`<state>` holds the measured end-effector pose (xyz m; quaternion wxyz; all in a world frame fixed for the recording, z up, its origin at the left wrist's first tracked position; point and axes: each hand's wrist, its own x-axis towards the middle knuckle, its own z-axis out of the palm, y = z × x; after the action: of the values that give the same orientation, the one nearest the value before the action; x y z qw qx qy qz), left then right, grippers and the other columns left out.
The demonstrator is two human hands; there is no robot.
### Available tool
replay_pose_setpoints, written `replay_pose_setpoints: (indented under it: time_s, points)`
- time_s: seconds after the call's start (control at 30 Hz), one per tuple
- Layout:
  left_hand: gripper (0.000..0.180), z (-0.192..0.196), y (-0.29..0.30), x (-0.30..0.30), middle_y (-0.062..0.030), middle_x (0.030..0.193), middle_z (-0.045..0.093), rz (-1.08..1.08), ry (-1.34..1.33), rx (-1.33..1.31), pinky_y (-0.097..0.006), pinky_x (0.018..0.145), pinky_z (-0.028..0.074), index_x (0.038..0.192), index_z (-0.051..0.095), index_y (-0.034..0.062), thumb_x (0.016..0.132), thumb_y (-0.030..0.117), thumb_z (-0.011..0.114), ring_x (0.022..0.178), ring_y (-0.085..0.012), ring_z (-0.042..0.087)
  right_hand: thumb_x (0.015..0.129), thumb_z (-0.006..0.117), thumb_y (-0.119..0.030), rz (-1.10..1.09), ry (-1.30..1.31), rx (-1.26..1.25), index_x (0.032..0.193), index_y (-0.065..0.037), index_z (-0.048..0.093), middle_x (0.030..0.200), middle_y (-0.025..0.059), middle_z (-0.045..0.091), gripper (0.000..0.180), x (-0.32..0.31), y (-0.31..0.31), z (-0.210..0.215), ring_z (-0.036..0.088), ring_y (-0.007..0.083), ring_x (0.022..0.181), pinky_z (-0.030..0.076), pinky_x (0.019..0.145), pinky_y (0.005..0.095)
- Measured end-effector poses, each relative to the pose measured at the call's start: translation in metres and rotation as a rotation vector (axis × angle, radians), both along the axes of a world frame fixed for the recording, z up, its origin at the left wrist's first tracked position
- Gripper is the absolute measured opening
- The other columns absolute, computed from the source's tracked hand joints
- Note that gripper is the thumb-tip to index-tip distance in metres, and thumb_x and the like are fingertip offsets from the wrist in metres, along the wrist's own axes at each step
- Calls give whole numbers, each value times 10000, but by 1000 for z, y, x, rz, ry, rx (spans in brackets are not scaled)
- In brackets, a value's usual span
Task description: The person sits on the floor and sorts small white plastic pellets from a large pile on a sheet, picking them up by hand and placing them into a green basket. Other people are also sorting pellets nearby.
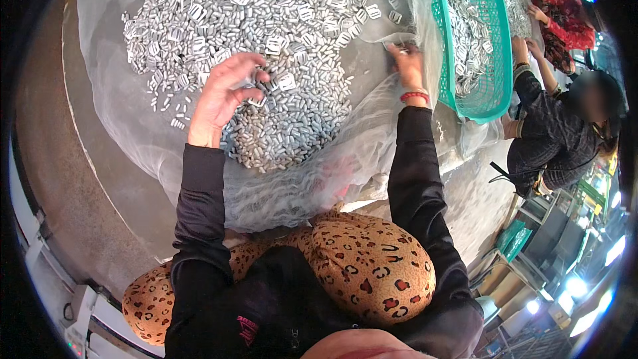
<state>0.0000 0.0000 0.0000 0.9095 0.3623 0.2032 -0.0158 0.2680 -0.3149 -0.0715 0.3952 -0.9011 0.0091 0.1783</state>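
Note:
A broad heap of small silver metal pellets (286, 136) lies on a sheer white net cloth (126, 110), with flat slotted metal buckles (274, 44) scattered through it. Over the middle of the heap hangs my left hand (222, 90), its fingers curved and apart. A buckle lies close by its thumb; whether the thumb touches it is unclear. My right hand (408, 68), a red bead bracelet at its wrist, is at the heap's right side, near the gathered net. Its fingers are spread, and I see nothing held in them.
A green plastic basket (507, 60) holding silver buckles stands to the right of the net. Past it sit a person in dark clothes (558, 133) and another in red sleeves (571, 30). Below my arms is a leopard-print cloth (372, 272) over my legs.

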Motion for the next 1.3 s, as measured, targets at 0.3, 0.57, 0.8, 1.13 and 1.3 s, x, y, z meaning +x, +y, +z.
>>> replay_pose_setpoints:
  time_s: [0.3,0.57,0.8,1.13,1.3]
  points:
    - [338,-27,-46,20,-141,961,524,-255,-158,1473,-368,760,480,1097,582,-1,761,-35,593,831,-309,575,750,673,-148,426,-466,-399,899,37,577,891,266,602,257,-31,9,18,581,418,844,462,765,482]
    - [287,-33,-39,27,-144,903,560,-430,-213,1575,-382,726,460,1035,597,45,751,44,638,870,-351,562,810,528,-17,-35,539,977,821,-61,498,861,107,595,55,-70,35,99,600,184,710,424,491,234]
    - [395,22,-26,29,-62,887,562,-307,32,243,-226,419,409,1223,503,84,869,221,614,707,-101,571,806,511,-5,273,-311,-131,1125,-36,429,950,226,563,330,28,105,32,593,326,919,496,702,422]
    - [229,-4,-39,24,-81,954,527,-54,-53,-436,-207,385,472,1046,533,45,898,218,566,859,-222,584,872,453,-32,396,-543,-313,975,-1,503,1017,252,564,119,37,41,1,558,410,962,451,800,466]
    - [274,-2,-67,40,-79,1059,597,78,118,-414,-241,567,548,1118,550,49,865,136,608,930,-225,603,887,453,23,492,-690,188,1157,2,499,1036,184,570,275,-50,72,88,571,324,953,454,846,372]
